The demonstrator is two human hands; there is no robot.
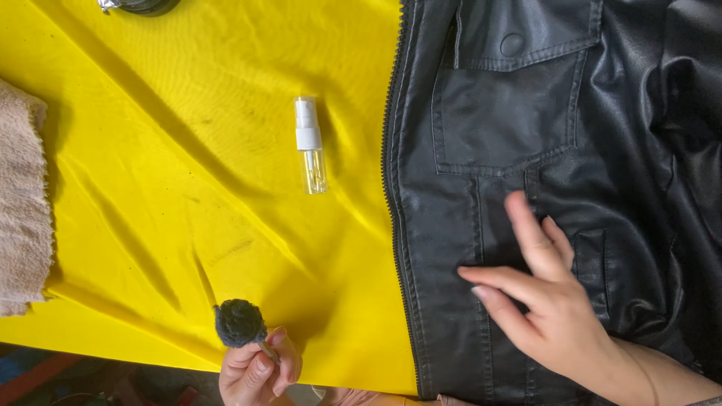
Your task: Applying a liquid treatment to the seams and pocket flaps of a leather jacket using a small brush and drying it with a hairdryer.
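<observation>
My right hand (553,301) flat, fingers spread, on black leather jacket (541,135); left hand (256,368) grips round dark brush (239,323), left of jacket zip.

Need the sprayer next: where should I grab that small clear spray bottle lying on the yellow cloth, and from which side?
Grip the spray bottle across its clear lower body, below the white pump head. It lies flat on the yellow cloth with open space around it, so come straight down, fingers on its left and right sides. The narrower head would probably slip.
</observation>
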